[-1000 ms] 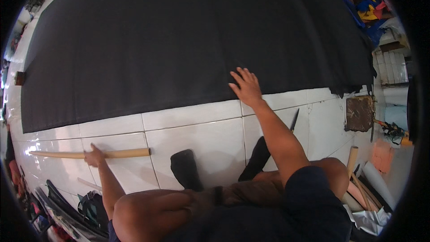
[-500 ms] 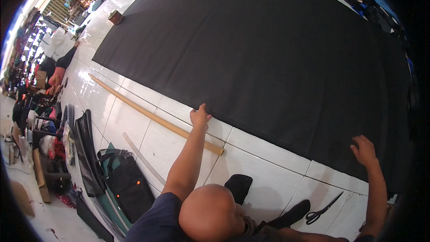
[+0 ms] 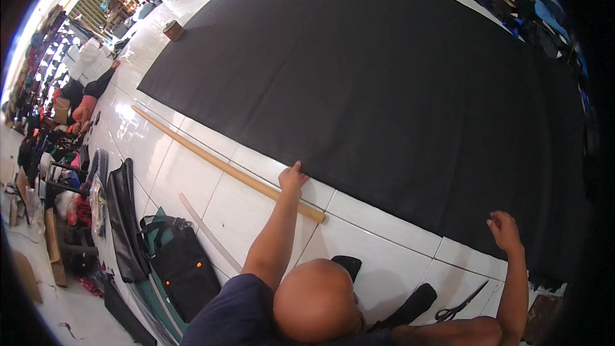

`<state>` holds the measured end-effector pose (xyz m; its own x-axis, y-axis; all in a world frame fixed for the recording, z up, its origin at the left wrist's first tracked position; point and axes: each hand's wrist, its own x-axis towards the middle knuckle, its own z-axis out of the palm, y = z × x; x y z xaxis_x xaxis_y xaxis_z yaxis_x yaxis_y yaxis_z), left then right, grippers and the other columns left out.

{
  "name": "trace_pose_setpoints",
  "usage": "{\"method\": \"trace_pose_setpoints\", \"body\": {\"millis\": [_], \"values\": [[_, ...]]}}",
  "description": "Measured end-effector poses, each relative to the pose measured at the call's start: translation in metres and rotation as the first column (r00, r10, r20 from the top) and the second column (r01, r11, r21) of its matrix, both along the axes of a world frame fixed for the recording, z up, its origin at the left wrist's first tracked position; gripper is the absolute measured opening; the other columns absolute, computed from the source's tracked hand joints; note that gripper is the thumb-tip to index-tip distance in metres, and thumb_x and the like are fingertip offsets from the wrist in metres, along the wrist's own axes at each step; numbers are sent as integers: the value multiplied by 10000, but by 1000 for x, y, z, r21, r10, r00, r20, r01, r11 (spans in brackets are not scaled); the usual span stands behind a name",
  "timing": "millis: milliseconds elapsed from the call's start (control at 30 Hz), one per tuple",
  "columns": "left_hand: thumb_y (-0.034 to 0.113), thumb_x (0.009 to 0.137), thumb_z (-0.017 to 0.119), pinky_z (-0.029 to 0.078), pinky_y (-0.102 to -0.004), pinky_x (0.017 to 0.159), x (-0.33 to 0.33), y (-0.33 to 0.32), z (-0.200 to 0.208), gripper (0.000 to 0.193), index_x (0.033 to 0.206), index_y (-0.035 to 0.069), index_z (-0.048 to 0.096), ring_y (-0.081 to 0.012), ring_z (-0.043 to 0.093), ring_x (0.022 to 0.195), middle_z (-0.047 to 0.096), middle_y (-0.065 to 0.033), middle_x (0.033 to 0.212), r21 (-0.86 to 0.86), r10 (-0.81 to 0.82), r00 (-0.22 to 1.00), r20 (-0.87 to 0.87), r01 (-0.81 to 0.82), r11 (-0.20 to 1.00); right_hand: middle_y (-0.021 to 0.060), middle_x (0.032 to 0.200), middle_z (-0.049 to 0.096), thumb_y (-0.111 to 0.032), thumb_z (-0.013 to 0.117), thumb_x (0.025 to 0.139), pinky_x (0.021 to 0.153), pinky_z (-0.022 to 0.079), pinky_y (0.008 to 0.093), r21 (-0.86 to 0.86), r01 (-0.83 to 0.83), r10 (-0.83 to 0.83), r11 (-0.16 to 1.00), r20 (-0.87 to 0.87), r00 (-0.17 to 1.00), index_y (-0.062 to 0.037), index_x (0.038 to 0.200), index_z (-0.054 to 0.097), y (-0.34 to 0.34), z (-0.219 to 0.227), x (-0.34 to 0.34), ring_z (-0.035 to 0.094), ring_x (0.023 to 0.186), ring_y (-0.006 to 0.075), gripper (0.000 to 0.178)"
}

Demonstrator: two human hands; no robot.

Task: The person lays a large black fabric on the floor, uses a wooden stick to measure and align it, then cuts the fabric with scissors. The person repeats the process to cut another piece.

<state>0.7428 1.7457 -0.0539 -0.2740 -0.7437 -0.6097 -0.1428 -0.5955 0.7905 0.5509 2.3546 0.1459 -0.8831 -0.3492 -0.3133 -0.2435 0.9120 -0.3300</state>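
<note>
A large sheet of black fabric [image 3: 359, 83] lies spread over the tiled floor in front of me. My left hand [image 3: 293, 178] is at its near edge, fingers drawn together and a fingertip over the border; it seems to pinch the cloth there. Farther right, my right hand [image 3: 506, 233] is over the fabric's near right part, holding nothing that I can see, fingers bent and slightly apart. Just on my side of the left hand, a long tan pole [image 3: 224, 165] lies on the tiles. Black-handled scissors [image 3: 451, 313] rest on the floor close to my right forearm.
A tin-like container [image 3: 172, 31] stands at the fabric's far left edge. A black bag with orange tabs [image 3: 182, 269] and a pale flat strip [image 3: 208, 230] lie at left. Beyond them, a person [image 3: 86, 106] is among heaped goods. More piled items [image 3: 544, 16] line the far right.
My right hand has shifted left and nearer to me over the fabric. My left hand stays at the edge, its fingers closer together. The whole view has shifted slightly.
</note>
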Motion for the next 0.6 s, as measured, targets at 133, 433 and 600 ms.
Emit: {"method": "trace_pose_setpoints", "body": {"millis": [133,433,600], "values": [[198,941,681,574,-319,601,3,-1,2,255,817,-2,583,-194,586,663,571,-93,751,-54,21,998,59,-18,998,183,1129,683,-179,678,929,888,537,406,-102,-15,11,995,-44,999,-7,1175,662,-37,-9,-20,679,1019,315,301],[425,862,712,514,-461,853,37,27,39,525,1187,19,643,-343,626,988,623,-195,1004,-619,28,682,731,647,445,164,1102,698,-198,670,942,881,542,390,-3,-32,32,999,191,981,-8,1201,659,-71,-35,-4,686,995,271,322],[353,860,666,490,-495,964,65,8,62,671,1457,147,438,-434,551,1126,410,-244,1329,-319,73,390,918,616,720,176,1123,709,-211,656,955,903,533,397,-145,114,-98,983,116,988,-1,1184,667,-28,-56,-14,680,1059,294,311]]}}
